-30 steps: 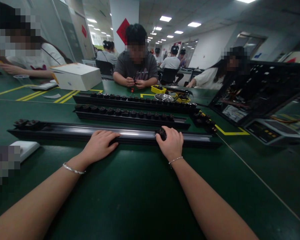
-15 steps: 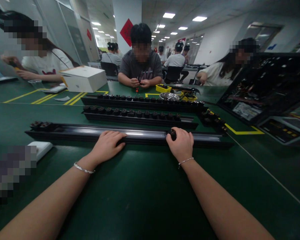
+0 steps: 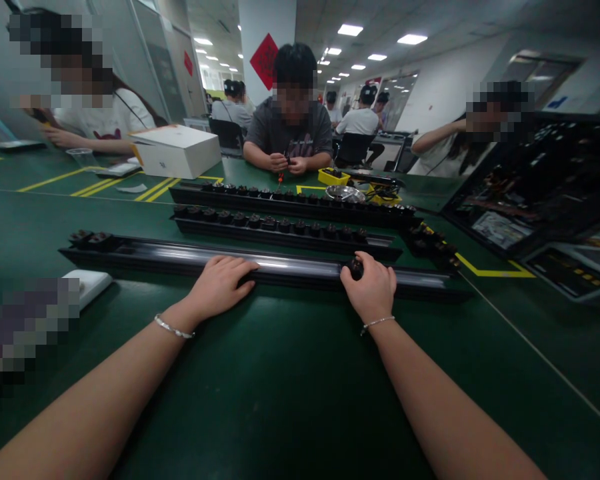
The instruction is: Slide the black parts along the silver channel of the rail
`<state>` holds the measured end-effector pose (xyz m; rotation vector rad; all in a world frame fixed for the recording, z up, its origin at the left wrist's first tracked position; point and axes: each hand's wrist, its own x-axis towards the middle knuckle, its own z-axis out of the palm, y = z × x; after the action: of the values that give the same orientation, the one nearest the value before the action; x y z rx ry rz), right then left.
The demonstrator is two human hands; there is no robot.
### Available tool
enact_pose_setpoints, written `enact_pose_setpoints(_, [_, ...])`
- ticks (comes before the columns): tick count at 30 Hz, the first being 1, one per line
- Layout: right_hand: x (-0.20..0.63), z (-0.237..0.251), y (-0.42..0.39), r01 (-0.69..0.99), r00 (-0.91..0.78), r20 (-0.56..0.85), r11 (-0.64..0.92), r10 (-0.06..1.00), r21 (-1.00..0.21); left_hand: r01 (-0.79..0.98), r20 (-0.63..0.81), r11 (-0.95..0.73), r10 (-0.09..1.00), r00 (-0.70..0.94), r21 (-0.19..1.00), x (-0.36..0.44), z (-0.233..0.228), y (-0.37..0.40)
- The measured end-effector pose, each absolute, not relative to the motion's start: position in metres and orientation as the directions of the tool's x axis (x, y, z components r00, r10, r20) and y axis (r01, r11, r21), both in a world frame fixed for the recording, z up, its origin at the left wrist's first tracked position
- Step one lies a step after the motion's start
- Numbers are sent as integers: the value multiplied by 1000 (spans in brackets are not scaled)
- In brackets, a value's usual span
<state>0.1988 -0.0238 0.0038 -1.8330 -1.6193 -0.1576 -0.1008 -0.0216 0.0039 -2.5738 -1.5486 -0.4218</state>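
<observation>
In front of me a long black power rail with a shiny inner channel lies across the table. My left hand is closed over its middle, fingers along the top and thumb at the near edge. Toward the rail's right end my right hand grips a round black socket module, which sits at the channel; whether it is locked in, I cannot tell. At the rail's left end are two similar modules. Behind lie a second rail and a third rail, both carrying several modules.
More modules stand in a row at the right. An open black case is beyond them. A yellow tray, a metal dish and a white box are farther back. Co-workers sit around the table.
The view has shifted slightly, so the scene sits farther right. Both hands keep their places on the rail and module. A co-worker at the right has raised an arm toward the head.
</observation>
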Motion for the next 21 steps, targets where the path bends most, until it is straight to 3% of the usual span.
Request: enact_pose_setpoints(21, [207, 4, -23, 903, 262, 495, -29, 829, -429, 874, 281, -483, 847, 452, 51, -103, 2, -20])
